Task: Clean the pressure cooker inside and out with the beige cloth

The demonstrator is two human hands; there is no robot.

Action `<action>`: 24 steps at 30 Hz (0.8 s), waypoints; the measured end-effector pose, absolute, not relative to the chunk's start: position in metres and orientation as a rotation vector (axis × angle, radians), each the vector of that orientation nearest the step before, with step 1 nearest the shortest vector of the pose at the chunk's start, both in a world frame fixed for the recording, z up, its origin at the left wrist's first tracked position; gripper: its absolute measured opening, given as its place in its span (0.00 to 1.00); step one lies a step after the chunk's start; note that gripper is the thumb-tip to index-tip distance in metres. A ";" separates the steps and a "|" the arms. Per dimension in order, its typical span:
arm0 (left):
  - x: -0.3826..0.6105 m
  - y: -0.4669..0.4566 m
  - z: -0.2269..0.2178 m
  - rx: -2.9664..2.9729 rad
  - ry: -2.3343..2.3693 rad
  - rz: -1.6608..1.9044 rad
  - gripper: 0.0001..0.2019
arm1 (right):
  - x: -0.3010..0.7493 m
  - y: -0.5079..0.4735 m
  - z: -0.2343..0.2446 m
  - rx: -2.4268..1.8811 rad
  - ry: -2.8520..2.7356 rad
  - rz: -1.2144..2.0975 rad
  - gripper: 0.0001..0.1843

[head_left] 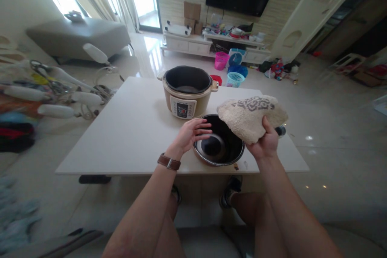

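Observation:
A beige cloth (244,119) with a dark pattern is bunched in my right hand (267,141), which holds it over the right side of a black inner pot (219,159). The pot rests near the front edge of the white table (121,137), and the cloth hides part of its rim. My left hand (193,131), with a brown watch strap at the wrist, hovers by the pot's left rim with its fingers apart and nothing in them. Behind the pot stands a beige electric cooker (189,100), lidless, with a control panel facing me.
Past the cloth, a small dark round object (280,130) sits at the table's right side, partly hidden. A pink basket (221,61) and a light blue basket (235,79) stand on the floor beyond. To the left are blurred white lamp arms (66,88).

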State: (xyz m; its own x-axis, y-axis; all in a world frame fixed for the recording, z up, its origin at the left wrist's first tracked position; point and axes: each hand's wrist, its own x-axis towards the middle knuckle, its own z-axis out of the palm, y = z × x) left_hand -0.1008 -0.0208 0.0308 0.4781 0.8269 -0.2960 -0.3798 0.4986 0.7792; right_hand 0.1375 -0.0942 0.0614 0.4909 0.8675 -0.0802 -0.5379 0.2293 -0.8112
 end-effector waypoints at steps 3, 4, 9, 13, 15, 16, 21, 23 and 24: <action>-0.107 -0.005 0.007 0.933 1.204 1.125 0.11 | 0.146 -0.086 0.054 -1.014 -0.470 0.917 0.23; -0.107 -0.002 -0.001 1.016 1.304 1.128 0.11 | 0.146 -0.086 0.048 -1.069 -0.485 0.908 0.24; -0.091 0.003 -0.028 1.093 1.370 0.912 0.15 | 0.134 -0.086 0.015 -1.408 -0.753 1.040 0.24; -0.081 -0.002 -0.035 1.066 1.323 0.909 0.16 | 0.133 -0.085 0.003 -1.635 -1.031 0.973 0.18; -0.079 -0.003 -0.038 1.028 1.309 0.967 0.16 | 0.136 -0.085 0.004 -1.720 -1.215 0.863 0.19; -0.078 -0.004 -0.038 0.998 1.292 0.989 0.16 | 0.136 -0.085 0.005 -1.752 -1.306 0.814 0.20; -0.073 -0.005 -0.037 0.943 1.204 1.084 0.20 | 0.137 -0.086 0.015 -1.893 -1.562 0.737 0.23; -0.070 -0.007 -0.034 0.988 1.168 1.129 0.20 | 0.135 -0.084 0.018 -1.961 -1.641 0.723 0.25; -0.069 -0.008 -0.033 1.015 1.153 1.155 0.20 | 0.133 -0.083 0.020 -1.992 -1.685 0.711 0.26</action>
